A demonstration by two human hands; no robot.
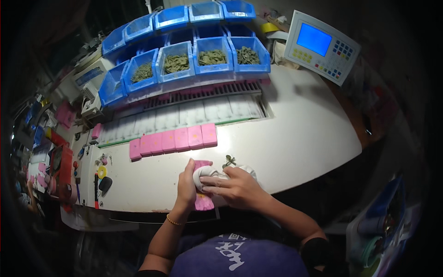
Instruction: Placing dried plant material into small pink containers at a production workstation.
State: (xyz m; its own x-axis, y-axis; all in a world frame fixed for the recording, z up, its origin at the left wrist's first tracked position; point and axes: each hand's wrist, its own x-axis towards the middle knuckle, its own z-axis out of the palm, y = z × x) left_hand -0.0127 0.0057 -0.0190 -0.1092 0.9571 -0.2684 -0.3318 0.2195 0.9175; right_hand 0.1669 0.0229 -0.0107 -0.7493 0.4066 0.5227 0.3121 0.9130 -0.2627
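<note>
My left hand (187, 184) and my right hand (233, 187) meet at the near edge of a white worktable (300, 134). Together they grip a small white bundle (206, 173) held over a pink block (203, 201) that lies under the hands. The left hand's fingers curl round the bundle's left side and the right hand's fingers press on it from the right. A small green sprig (229, 160) lies on the table just beyond my right hand.
A row of several pink blocks (174, 140) lies ahead of the hands, in front of a white slotted rack (184, 115). Blue bins (212, 57) with green bits stand behind. A control panel (320, 46) sits at the back right. Tape rolls (102, 171) lie left.
</note>
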